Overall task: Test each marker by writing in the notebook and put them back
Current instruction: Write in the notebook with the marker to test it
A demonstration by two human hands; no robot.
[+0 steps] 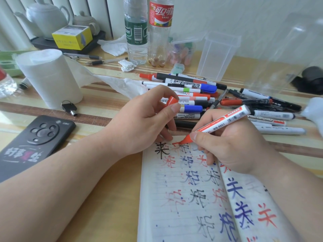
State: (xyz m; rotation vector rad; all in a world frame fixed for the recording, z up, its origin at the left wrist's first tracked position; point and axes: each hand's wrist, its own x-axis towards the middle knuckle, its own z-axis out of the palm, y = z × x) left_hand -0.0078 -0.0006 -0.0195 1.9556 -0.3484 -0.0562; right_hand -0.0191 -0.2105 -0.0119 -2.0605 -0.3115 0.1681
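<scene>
Two bare hands work at the top of an open notebook (183,206). The right hand (232,145) grips a white marker (223,120) with a red nib in a writing hold. Thumb and fingers curl round the barrel near the nib, and the tip touches the page just left of the fingertips, apparently mid-stroke. The left hand (145,123), just to the left and slightly beyond, pinches the red cap (172,101) between thumb and forefinger, probably so it is ready for recapping. Its lower fingers rest at the notebook's top edge, seemingly to steady it. Below both hands the lined pages carry black, blue and red characters, evidently test marks. Just beyond the hands a loose pile of markers (201,95) lies on the bench (108,198). Farther beyond stands a clear container (218,55), likely where the markers go back. Left of the left forearm sit a black phone (35,142), keys (69,107) and a tissue roll (49,77).
</scene>
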